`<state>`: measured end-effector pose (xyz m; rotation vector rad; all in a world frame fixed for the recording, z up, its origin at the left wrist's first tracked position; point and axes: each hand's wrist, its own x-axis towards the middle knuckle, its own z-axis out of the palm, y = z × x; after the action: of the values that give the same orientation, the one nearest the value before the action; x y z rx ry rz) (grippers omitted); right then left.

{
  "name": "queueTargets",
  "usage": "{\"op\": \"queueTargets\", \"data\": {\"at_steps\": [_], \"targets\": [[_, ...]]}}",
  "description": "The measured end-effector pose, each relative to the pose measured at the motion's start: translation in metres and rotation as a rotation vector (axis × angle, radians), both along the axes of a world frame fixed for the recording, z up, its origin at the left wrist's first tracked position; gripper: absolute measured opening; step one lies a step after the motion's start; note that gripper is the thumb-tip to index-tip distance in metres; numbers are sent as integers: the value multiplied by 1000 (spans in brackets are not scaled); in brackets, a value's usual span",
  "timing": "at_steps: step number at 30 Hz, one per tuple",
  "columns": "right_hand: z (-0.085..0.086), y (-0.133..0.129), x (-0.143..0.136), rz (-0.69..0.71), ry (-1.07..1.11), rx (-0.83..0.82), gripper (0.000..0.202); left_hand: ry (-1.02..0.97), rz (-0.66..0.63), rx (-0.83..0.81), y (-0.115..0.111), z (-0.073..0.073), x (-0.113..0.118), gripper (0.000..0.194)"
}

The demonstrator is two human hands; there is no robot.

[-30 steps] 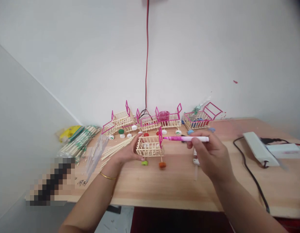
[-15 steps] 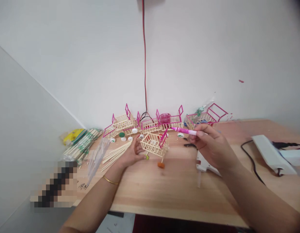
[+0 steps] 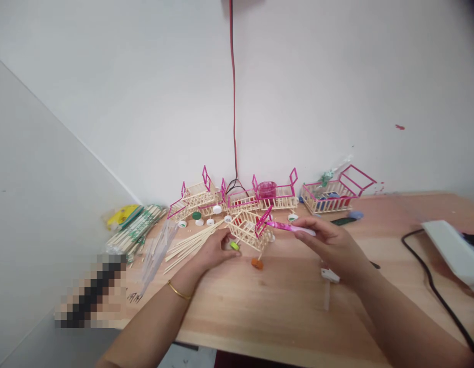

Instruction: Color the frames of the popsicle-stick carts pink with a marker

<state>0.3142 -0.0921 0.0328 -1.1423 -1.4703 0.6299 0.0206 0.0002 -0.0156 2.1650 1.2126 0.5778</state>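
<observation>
My left hand (image 3: 216, 250) grips the left end of a small cart (image 3: 250, 232) made of thin wooden sticks, its fingers partly hidden behind the frame. The cart has an orange wheel (image 3: 257, 263), a yellow-green wheel (image 3: 234, 246) and a pink upright frame (image 3: 263, 221) at its right end. Pinched in my right hand (image 3: 329, 240) is a slim paintbrush (image 3: 290, 227) with a pink-smeared front and a pale handle end. Its tip meets the pink frame or lies just beside it; I cannot tell which.
Several pink-trimmed stick carts (image 3: 198, 197) line the wall around a pink-stained jar (image 3: 267, 191). Another stick basket (image 3: 329, 197) holds coloured caps. Loose sticks (image 3: 190, 245) and bundled sticks (image 3: 139, 225) lie left. A glue gun (image 3: 331, 276), black cable (image 3: 424, 266) and white power strip (image 3: 453, 250) lie right.
My right hand has brought the paintbrush lower and closer to the cart's pink frame. The left hand keeps hold of the cart. The whole view has shifted slightly.
</observation>
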Motion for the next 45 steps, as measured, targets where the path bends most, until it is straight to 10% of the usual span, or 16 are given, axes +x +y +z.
{"op": "queueTargets", "data": {"at_steps": [12, 23, 28, 34, 45], "targets": [[-21, 13, 4, -74, -229, 198, 19, -20, -37, 23, -3, 5, 4, 23], [-24, 21, -1, -79, 128, -6, 30, -284, 30, -27, 4, -10, 5, 56], [-34, 27, -2, 22, 337, -58, 29, -375, 93, 242, 4, -4, 3, 67], [-36, 28, 0, 32, 473, -77, 31, 14, -139, 562, -4, 24, 11, 83], [-26, 22, -1, 41, 524, -88, 31, 0, -203, 693, -1, 27, 27, 28]]}}
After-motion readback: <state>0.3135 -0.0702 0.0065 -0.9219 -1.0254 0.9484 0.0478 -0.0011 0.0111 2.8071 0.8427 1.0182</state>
